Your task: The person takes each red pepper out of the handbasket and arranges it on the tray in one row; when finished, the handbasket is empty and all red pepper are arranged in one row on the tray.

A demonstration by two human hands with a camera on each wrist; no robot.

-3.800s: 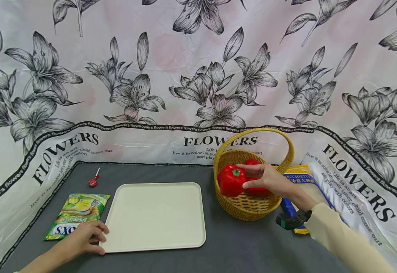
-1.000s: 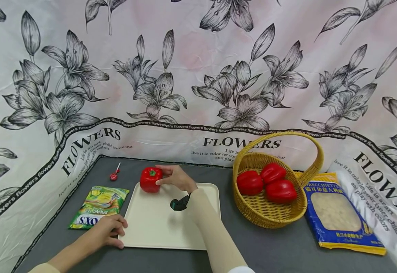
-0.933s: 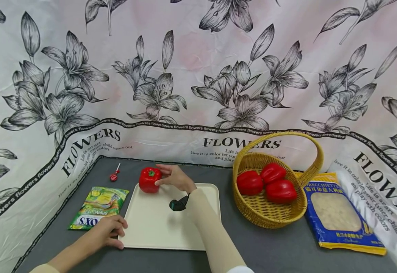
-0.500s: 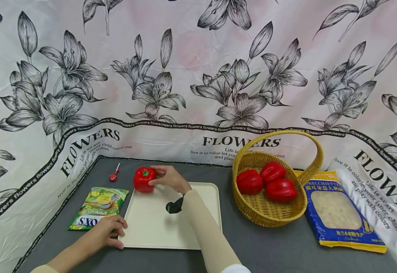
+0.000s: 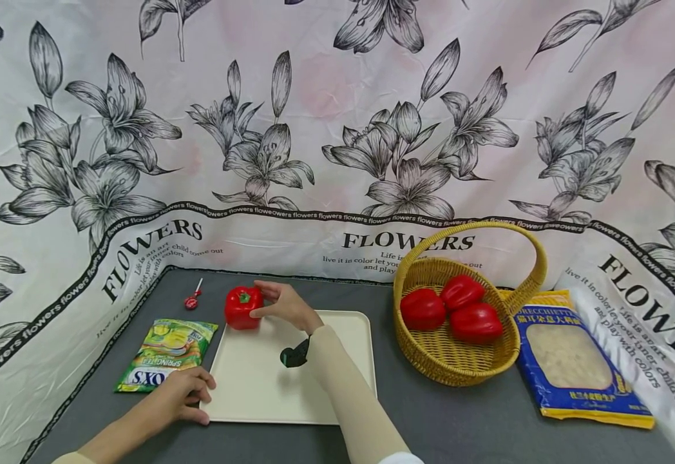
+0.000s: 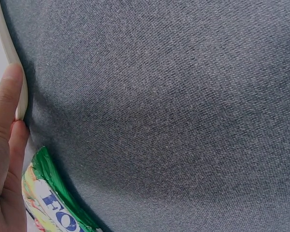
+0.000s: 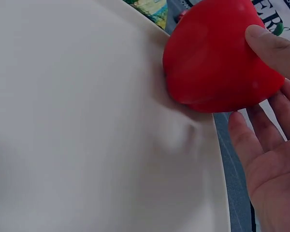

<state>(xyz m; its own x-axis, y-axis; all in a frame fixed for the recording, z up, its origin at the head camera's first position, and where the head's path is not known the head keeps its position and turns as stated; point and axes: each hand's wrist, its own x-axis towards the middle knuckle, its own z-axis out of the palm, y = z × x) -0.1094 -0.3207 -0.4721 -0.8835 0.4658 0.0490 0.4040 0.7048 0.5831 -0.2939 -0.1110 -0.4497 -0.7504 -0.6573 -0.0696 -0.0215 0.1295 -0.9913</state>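
Note:
My right hand holds a red bell pepper at the far left corner of the cream tray. In the right wrist view, the thumb lies on one side of the pepper and the fingers reach around the other; its base appears to be on or just over the tray's rim. My left hand pinches the near left corner of the tray. Thumb and fingers on the tray's edge show in the left wrist view. A green Fox's candy bag lies beside that hand.
To the right stands a yellow wicker basket with a tall handle, holding 3 red bell peppers. A blue and yellow pasta bag lies beyond it. A red lollipop lies at the back left. Floral cloth hangs behind.
My right hand has brought the red bell pepper from the basket to the tray's far left corner, lately shifting slightly left. The left hand has stayed on the tray. The head view has turned somewhat.

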